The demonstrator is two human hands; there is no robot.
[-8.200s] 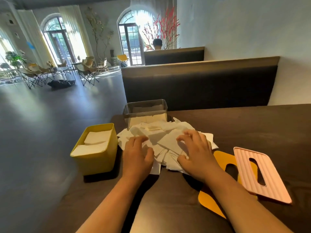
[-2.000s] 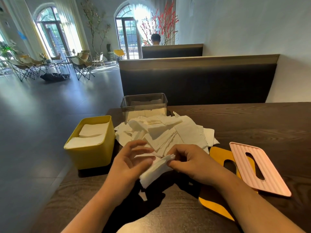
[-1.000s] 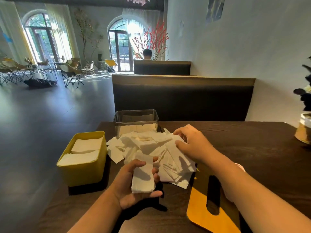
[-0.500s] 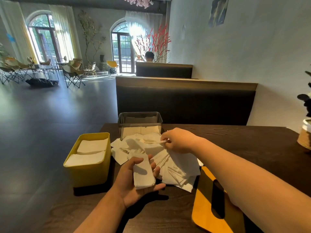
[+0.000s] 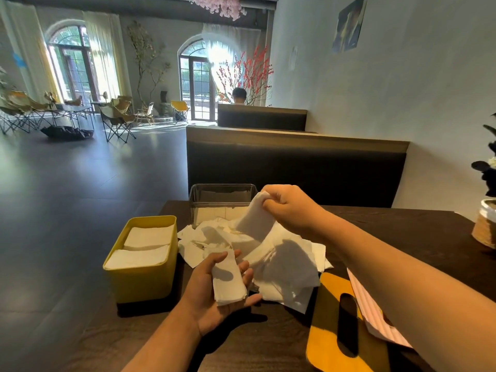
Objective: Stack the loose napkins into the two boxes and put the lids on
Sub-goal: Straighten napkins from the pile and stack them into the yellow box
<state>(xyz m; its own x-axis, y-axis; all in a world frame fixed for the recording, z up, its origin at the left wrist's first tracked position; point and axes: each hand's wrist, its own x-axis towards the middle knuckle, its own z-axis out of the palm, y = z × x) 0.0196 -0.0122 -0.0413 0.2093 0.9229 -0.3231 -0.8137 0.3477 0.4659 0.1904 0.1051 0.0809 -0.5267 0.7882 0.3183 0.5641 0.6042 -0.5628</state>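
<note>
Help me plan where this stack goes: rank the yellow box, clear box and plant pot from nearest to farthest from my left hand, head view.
1. yellow box, just left of the left hand holding the napkin stack.
2. clear box, ahead, beyond the napkin pile.
3. plant pot, far off to the right.

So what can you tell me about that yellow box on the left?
The yellow box is an open-topped rectangular tub with rounded corners and smooth, plastic-looking walls. It stands upright near the left edge of the dark wooden table, with no lid on. Inside, folded white napkins lie in two flat stacks reaching almost to the rim. The loose napkin pile lies just to its right.
</note>
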